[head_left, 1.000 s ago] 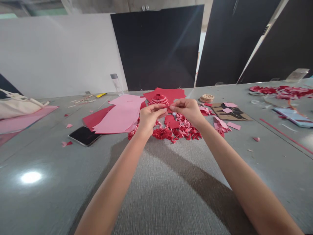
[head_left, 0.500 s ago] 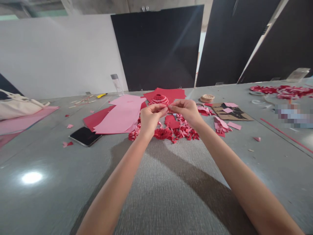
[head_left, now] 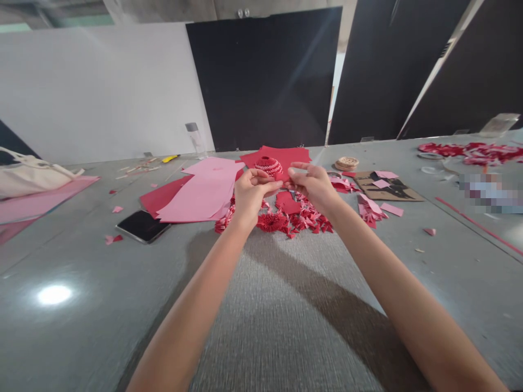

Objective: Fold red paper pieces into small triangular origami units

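My left hand pinches a small red paper piece between thumb and fingers. Facing it, my right hand has its fingertips at the same piece, its thumb and index finger a little parted while the lower fingers curl in. Just behind the hands sits a round red-and-pink paper form built of folded rows. Below the fingers lies a pile of folded red and pink paper pieces, with a red fan-like ring at its front and a flat red paper piece on it.
Pink sheets, red sheets and a phone lie left and behind. A bottle and yellow cutter are farther back. To the right are round wooden discs, cardboard and pink scraps.
My fingertips have drawn slightly apart. My right index finger and thumb have lifted and spread, and the left fingers have loosened a little. Things on the table stay put.
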Demonstrator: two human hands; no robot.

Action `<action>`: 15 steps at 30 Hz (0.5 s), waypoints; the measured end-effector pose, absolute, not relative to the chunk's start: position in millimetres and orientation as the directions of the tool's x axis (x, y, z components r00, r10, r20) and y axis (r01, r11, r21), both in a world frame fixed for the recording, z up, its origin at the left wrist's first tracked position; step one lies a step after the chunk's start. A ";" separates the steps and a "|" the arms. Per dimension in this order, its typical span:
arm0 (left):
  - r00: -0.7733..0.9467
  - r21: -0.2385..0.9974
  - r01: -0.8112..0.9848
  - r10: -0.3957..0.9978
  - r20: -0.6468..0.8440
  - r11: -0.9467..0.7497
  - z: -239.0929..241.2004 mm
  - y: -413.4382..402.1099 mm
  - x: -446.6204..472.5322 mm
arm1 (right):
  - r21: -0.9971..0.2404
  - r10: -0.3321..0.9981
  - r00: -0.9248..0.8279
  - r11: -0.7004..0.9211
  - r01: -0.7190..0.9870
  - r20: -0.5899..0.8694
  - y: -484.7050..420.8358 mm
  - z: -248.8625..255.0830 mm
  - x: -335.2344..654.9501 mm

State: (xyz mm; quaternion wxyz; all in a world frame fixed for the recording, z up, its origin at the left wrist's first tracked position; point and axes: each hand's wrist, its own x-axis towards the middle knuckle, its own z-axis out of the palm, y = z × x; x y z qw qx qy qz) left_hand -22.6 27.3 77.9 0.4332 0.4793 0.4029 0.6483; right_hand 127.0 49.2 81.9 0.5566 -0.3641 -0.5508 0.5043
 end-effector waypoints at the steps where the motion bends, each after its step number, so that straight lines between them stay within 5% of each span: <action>1: -0.174 0.936 -0.128 0.936 0.305 -0.328 78.2 27.0 -23.5 | -0.966 0.968 -0.142 0.181 -0.186 0.209 49.8 81.9 127.7; 8: -0.121 0.888 0.118 0.881 0.457 -0.445 70.6 33.7 -28.9 | -0.984 0.950 -0.275 0.115 -0.139 0.150 49.3 80.6 136.0; 15: -0.104 0.930 -0.136 0.938 0.330 -0.342 72.3 30.8 -21.3 | -0.959 0.957 -0.154 0.219 -0.181 0.248 54.8 76.3 137.1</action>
